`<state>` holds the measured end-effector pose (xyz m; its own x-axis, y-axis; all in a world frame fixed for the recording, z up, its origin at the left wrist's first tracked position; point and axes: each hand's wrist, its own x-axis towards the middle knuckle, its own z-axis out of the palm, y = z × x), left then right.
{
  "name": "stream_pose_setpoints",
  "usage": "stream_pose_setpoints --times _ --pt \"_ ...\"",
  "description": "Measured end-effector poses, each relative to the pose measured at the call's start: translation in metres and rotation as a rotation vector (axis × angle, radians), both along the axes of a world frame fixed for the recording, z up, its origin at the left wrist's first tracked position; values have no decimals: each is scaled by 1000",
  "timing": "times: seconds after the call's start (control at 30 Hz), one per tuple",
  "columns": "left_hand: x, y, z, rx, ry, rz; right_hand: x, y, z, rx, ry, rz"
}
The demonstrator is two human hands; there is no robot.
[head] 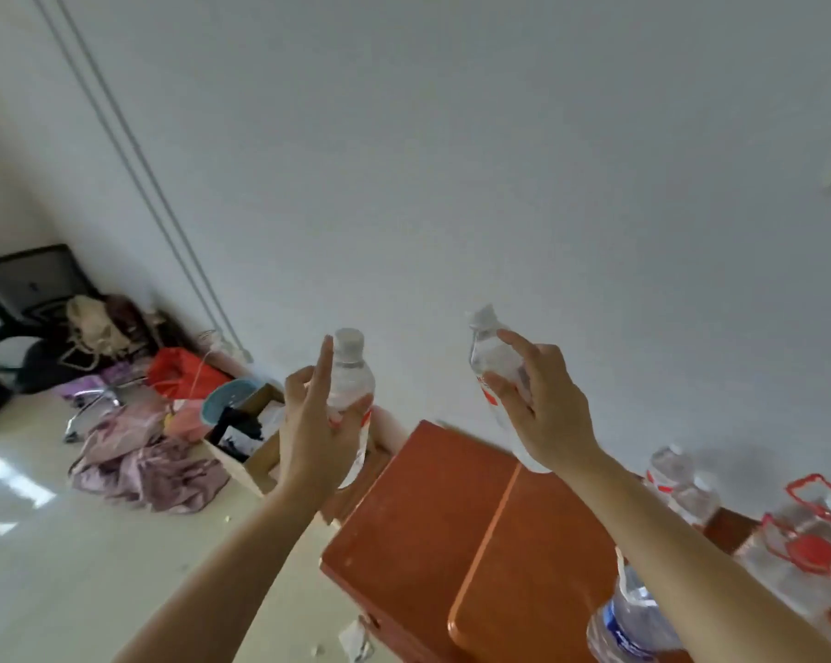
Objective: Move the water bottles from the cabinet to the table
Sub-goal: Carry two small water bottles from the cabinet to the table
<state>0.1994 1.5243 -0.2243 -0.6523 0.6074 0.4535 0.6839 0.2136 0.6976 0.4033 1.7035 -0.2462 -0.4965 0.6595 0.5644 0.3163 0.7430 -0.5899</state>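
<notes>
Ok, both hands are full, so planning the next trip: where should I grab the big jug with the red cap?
Probably by the red handle, coming from above: it stands up as a loop over the jug and its red cap, while the body looks too broad for one hand.

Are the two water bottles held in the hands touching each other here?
Apart. The head view shows white wall between the left bottle, gripped by the left hand, and the right bottle, gripped by the right hand.
</notes>
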Motion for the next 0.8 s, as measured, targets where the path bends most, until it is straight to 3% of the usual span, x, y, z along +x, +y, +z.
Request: stream_pose_setpoints --times 0.27,0.53,0.8 --pt "-47 -215 6 -51 239 414 -134 -143 5 216 -128 441" --pt "-41 -511 8 -361 462 888 -258 -412 18 427 -132 798" --pt "2 -803 -2 -501 360 1254 -313 -724 13 529 -42 1184"
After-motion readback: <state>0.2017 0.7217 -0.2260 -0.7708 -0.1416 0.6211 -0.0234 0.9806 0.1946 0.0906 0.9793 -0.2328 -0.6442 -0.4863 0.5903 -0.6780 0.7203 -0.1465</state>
